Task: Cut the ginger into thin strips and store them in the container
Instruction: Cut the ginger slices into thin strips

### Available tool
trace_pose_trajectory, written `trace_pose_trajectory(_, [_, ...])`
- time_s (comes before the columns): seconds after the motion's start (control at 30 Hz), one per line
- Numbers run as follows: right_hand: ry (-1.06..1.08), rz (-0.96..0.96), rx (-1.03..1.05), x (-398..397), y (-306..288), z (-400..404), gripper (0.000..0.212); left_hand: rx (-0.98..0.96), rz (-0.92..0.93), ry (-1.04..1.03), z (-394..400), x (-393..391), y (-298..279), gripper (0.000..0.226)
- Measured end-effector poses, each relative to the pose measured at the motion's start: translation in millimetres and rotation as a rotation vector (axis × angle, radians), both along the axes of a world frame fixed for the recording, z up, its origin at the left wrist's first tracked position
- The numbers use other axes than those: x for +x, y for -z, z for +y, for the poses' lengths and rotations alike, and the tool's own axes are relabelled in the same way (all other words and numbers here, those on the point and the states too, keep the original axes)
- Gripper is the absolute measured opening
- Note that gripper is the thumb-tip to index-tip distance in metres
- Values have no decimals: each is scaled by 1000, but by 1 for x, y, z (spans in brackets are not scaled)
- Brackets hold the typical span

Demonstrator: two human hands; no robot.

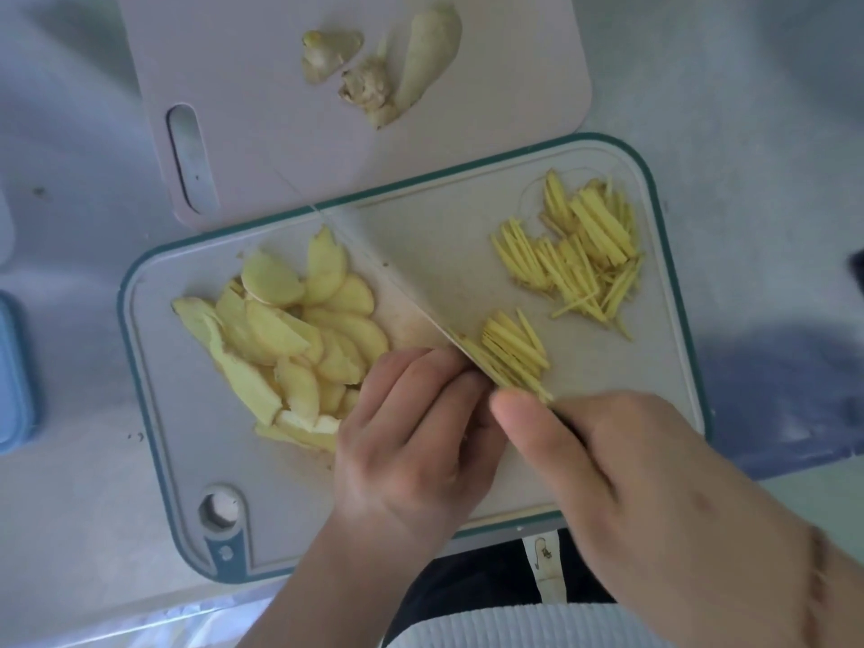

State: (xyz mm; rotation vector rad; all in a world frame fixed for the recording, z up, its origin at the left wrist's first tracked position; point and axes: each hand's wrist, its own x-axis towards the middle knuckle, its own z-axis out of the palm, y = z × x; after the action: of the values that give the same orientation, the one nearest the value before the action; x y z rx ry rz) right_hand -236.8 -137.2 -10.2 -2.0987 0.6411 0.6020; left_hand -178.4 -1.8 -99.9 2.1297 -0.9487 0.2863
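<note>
Head view: teal-rimmed cutting board [154, 320]. Ginger slices [290, 329] piled left; cut strips [579, 254] right. Right hand [622, 470] grips knife [406, 297]; left hand [411, 432], fingers curled, pins the slice being cut. Slices likely stiff, light, damp-slippery; hold flat near blade.

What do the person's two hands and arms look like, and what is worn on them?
The left hand and right hand are bare, without gloves or rings. Both forearms are uncovered as far as the picture shows; no sleeve, watch or bracelet is visible.
</note>
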Motion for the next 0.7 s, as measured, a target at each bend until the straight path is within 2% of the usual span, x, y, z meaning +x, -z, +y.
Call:
trace_pose_trajectory(0.1, [46, 35, -28, -27, -12, -3, 78, 57, -37, -29, 3, 0, 3, 27])
trace_pose_trajectory(0.23, [45, 84, -58, -26, -11, -3, 75, 69, -58, -16, 3, -1, 2, 25])
trace_pose_trajectory(0.43, [5, -29, 40, 11, 1, -2, 74, 22, -25, 8, 0, 2, -2, 48])
trace_pose_trajectory(0.57, [45, 59, 20, -15, -14, 3, 78, 55, -74, -17, 3, 1, 3, 29])
trace_pose_trajectory(0.63, [-22, 39, -55, -34, -16, 0, 82, 74, -83, -16, 3, 1, 5, 21])
trace_pose_trajectory(0.67, [-14, 11, -162, -33, -18, -2, 81, 82, -84, -13, 3, 0, 4, 19])
trace_pose_trajectory(0.7, [-4, 46, -150, -30, -17, -3, 81, 90, -86, -12, 3, 0, 4, 18])
